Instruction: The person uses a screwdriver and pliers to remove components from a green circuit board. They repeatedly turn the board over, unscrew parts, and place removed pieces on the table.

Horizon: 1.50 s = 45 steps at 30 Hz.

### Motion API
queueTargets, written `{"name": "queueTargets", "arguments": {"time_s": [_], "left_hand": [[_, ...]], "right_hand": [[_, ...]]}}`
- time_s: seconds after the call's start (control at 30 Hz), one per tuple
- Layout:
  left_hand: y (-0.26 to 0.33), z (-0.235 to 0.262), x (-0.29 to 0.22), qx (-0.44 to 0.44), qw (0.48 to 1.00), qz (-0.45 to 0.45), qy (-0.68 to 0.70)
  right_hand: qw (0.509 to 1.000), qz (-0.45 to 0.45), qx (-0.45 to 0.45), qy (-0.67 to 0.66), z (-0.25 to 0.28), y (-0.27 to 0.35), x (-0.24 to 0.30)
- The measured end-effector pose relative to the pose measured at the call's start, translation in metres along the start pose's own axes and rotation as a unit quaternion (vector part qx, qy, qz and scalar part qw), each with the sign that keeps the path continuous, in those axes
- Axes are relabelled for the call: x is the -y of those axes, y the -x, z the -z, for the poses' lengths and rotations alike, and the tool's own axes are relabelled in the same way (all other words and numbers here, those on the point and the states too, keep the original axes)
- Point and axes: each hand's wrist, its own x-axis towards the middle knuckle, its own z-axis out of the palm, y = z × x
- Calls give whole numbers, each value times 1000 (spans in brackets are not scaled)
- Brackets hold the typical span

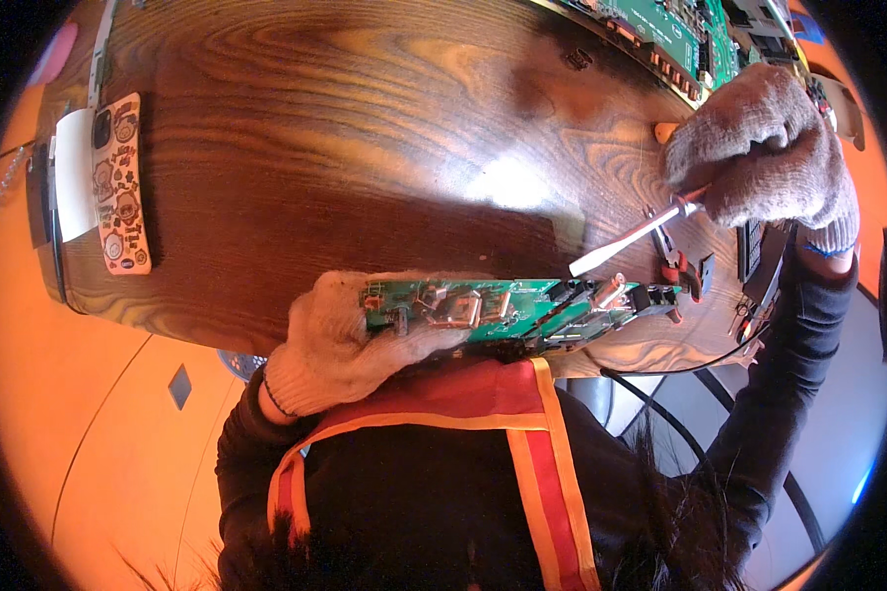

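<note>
A green circuit board (537, 320) crowded with connectors and metal parts is tilted on edge at the table's near side. My left hand (340, 340), in a pale knitted glove, grips its left end, fingers wrapped round the edge. My gloved right hand (764, 153) is closed around the handle of a flat-bladed screwdriver (626, 239). The blade slopes down to the left, its tip just above the board's upper edge; whether they touch I cannot tell. Most of the screwdriver's handle is hidden in the fist.
Red-handled pliers (688, 276) lie just right of the board. Larger green circuit boards (650, 34) stand at the far right of the wooden table (315, 128). A patterned phone case (123, 187) rests at the left beside a white sheet (74, 172). A black cable (685, 369) runs along the near right edge.
</note>
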Motion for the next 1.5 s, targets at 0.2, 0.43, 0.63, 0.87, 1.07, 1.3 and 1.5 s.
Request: {"name": "queueTargets", "arguments": {"time_s": [0.2, 0.43, 0.63, 0.87, 1.07, 1.3, 1.5], "left_hand": [[-2, 3, 3, 36, 997, -47, 43], [-2, 5, 0, 31, 999, -36, -17], [-12, 2, 9, 31, 983, -169, -67], [-11, 4, 9, 26, 976, -172, -134], [-13, 1, 5, 6, 984, -151, -94], [-14, -1, 1, -26, 996, -34, -78], [-13, -1, -4, -6, 997, -56, -49]], "right_hand": [[966, 229, 101, 57, 19, -1, -31], [986, 94, 124, 60, 26, -8, -19], [952, 236, 77, 178, 22, -4, -8], [934, 298, 62, 186, 3, -12, 1], [938, 250, 32, 237, -3, -1, 10], [968, 70, -18, 239, -15, 14, 17], [939, 58, 29, 339, -9, -21, 35]]}}
